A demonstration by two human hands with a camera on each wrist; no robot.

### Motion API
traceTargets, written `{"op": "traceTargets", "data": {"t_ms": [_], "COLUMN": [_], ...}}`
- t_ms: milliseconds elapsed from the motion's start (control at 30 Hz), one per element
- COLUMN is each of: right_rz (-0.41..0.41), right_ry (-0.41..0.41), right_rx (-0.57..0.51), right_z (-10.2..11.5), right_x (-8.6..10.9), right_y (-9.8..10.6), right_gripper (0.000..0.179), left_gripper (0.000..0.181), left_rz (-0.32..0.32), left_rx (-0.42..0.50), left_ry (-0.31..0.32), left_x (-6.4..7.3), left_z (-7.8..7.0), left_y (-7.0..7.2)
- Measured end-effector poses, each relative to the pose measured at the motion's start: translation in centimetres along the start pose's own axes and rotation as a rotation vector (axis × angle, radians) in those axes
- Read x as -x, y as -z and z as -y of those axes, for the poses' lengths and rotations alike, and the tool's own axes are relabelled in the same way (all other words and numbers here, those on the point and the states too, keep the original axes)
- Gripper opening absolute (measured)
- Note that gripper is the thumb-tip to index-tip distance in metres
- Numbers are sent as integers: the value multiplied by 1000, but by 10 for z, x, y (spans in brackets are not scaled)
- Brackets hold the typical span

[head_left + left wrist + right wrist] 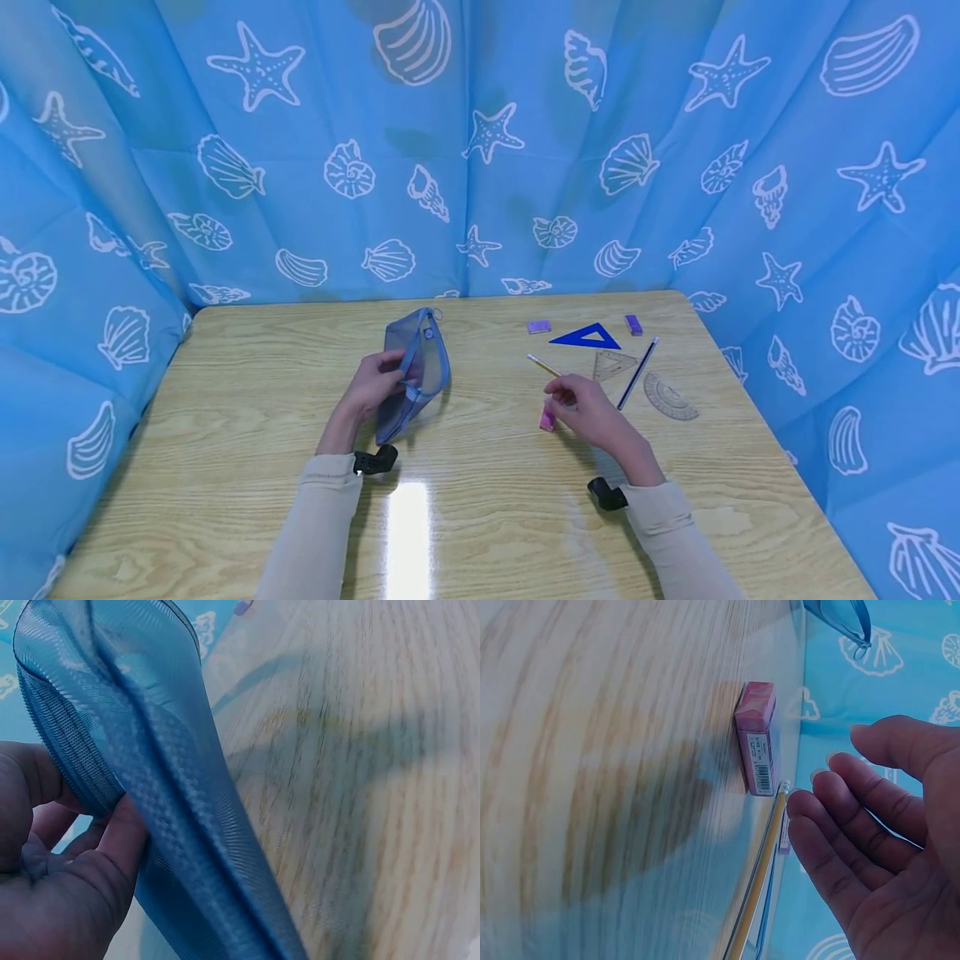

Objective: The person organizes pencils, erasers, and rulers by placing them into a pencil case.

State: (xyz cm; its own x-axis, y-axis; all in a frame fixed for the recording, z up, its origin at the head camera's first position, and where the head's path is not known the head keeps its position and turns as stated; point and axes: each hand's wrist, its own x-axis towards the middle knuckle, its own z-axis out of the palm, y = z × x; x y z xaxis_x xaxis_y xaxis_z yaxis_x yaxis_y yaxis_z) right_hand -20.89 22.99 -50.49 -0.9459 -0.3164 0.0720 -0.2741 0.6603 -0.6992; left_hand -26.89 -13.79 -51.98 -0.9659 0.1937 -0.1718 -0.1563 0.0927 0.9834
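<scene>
My left hand [372,385] grips a blue mesh zip pouch [397,412] by its zipped edge, with thumb and fingers pinching the fabric. The pouch [180,772] stands tilted and its mouth gapes. Over the table on the right, my right hand [592,408] hovers beside a pink eraser [547,419]. In the right wrist view the eraser [759,742] shows a barcode label, and the loosely bent fingers of the right hand [877,840] are apart from it, holding nothing. A yellow pencil [542,364] lies just beyond that hand, partly hidden by it.
Behind the right hand lie a blue set square [572,338], a clear set square [600,367], a dark pencil [639,372] and a clear protractor [667,402]. Two purple erasers, one left [538,327] and one right [633,325], are farther back. A blue curtain [450,167] surrounds the wooden table [225,433].
</scene>
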Motion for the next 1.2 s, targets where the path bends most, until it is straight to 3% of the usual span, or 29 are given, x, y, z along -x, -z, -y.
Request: {"op": "traceTargets", "data": {"t_ms": [367, 700, 967, 1200], "right_rz": [5, 7, 0, -2], "right_ry": [-36, -71, -59, -52], "right_rx": [31, 10, 7, 15], "right_z": [0, 2, -1, -7], "right_x": [3, 9, 11, 12], "right_y": [0, 1, 2, 2], "right_gripper": [17, 24, 23, 21], "left_gripper": [43, 50, 32, 25], "left_rz": [40, -2, -74, -133], "left_rx": [25, 14, 91, 22], "left_ry": [-17, -18, -34, -39], "left_x": [1, -1, -1, 2], "left_z": [0, 1, -4, -8], "left_y": [1, 2, -6, -12]}}
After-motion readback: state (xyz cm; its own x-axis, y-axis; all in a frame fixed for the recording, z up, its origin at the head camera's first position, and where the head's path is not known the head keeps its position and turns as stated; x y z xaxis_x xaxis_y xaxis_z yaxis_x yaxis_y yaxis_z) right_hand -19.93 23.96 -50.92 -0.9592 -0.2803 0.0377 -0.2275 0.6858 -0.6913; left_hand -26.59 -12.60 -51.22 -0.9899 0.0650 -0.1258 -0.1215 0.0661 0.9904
